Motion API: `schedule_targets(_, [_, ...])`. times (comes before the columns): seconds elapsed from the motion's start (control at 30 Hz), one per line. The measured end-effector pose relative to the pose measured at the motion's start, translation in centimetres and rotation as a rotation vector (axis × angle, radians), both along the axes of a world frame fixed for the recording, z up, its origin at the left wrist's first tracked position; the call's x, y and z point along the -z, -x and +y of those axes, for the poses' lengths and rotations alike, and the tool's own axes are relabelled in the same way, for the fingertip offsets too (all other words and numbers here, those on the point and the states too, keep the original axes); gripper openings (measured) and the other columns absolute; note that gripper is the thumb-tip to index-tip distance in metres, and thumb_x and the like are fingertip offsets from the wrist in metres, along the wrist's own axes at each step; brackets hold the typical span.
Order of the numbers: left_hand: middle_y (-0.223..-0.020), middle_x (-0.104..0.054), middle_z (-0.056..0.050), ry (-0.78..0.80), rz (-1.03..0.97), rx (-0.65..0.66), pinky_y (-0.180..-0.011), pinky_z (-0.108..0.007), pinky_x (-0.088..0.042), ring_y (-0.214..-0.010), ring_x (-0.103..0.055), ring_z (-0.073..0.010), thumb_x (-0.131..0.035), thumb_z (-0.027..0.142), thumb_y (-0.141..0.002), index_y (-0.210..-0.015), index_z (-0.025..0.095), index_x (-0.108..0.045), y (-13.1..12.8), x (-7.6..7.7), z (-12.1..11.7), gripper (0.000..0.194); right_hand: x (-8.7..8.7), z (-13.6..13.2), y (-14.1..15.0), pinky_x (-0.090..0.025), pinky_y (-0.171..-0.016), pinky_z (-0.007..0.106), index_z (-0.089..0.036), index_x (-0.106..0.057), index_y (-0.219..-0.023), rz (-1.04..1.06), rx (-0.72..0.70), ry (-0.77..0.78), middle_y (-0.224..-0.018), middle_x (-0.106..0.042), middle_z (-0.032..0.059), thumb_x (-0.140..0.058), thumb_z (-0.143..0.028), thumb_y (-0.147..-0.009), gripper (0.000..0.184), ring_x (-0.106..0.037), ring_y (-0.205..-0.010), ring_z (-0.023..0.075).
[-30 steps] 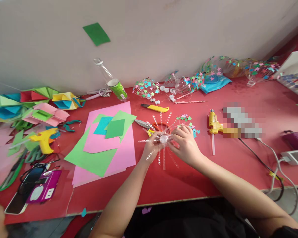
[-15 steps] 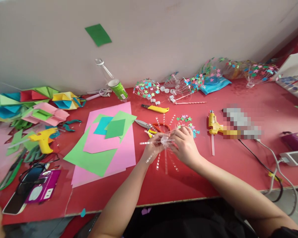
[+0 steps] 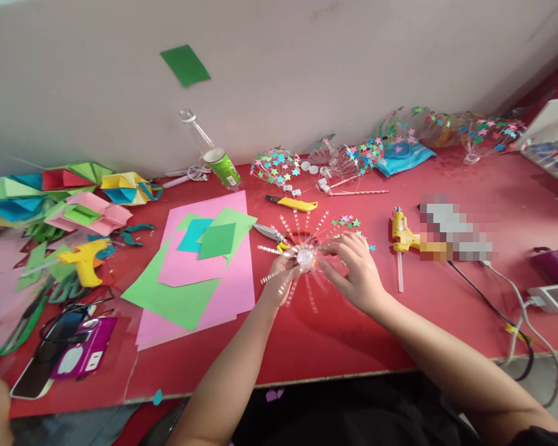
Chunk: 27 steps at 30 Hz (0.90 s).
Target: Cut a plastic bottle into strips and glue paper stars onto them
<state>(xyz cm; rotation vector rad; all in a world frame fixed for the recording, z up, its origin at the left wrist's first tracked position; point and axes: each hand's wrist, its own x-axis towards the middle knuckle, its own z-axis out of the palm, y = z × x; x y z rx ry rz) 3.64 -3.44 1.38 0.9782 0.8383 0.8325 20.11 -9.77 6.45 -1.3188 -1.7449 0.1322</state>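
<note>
Over the red table (image 3: 335,334) both my hands hold a clear plastic piece (image 3: 305,256) cut into many thin strips that fan out like spokes. My left hand (image 3: 279,280) is closed under its round hub. My right hand (image 3: 357,267) pinches the strips on its right side with fingertips together. Small coloured paper stars (image 3: 350,223) lie just beyond my right hand. Scissors with yellow and red handles (image 3: 274,236) lie right behind the piece.
Pink and green paper sheets (image 3: 199,272) lie to the left, a yellow utility knife (image 3: 294,203) behind, a yellow glue gun (image 3: 401,234) to the right with cables. Star-covered plastic pieces (image 3: 275,166) line the wall. Folded paper shapes (image 3: 74,198) and another glue gun (image 3: 84,260) sit far left.
The plastic piece has turned in my hands, so its hub faces up and its strips spread wider. My right hand's fingers shifted slightly right along the strips.
</note>
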Motion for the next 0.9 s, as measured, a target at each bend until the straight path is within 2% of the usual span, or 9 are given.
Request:
schedule_targets(0.13, [-0.089, -0.072, -0.005, -0.017, -0.032, 0.024, -0.071, -0.03, -0.051, -0.071, -0.064, -0.0152, -0.081, 0.032, -0.063, -0.106, 0.017, -0.068, 0.18, 0.41, 0.04, 0.048, -0.4, -0.04, -0.21, -0.045, -0.086, 0.041, -0.023, -0.062, -0.094, 0.048, -0.02, 0.005, -0.083, -0.066, 0.0035, -0.054, -0.025, -0.093, 0.008, -0.059, -0.08, 0.0208])
schedule_targets(0.37, [-0.083, -0.07, -0.002, 0.0, -0.073, 0.035, -0.07, -0.027, -0.049, -0.067, -0.064, -0.0128, -0.076, 0.022, -0.067, -0.105, 0.017, -0.065, 0.35, 0.64, 0.14, 0.04, -0.5, -0.35, -0.38, -0.04, -0.102, 0.047, -0.025, -0.063, -0.094, 0.074, -0.012, -0.068, -0.083, -0.068, 0.0013, -0.054, -0.021, -0.092, 0.01, -0.061, -0.078, 0.0188])
schedule_targets(0.63, [-0.083, -0.07, -0.001, 0.061, -0.089, -0.027, -0.071, -0.026, -0.049, -0.067, -0.064, -0.0117, -0.077, 0.02, -0.064, -0.102, 0.016, -0.063, 0.12, 0.12, 0.14, 0.041, -1.09, -0.52, -0.44, -0.043, -0.098, 0.049, -0.025, -0.065, -0.092, 0.045, -0.065, -0.19, -0.082, -0.067, 0.0017, -0.055, -0.018, -0.087, 0.013, -0.062, -0.078, 0.0192])
schedule_targets(0.9, [-0.091, -0.073, -0.004, 0.084, -0.098, -0.053, -0.07, -0.027, -0.05, -0.07, -0.065, -0.0131, -0.077, 0.018, -0.062, -0.102, 0.015, -0.066, 0.22, 0.17, 0.19, 0.042, -0.99, -0.38, -1.01, -0.045, -0.093, 0.046, -0.026, -0.062, -0.101, 0.089, 0.001, -0.234, -0.093, -0.068, 0.0034, -0.054, -0.013, -0.09, 0.019, -0.063, -0.087, 0.0207])
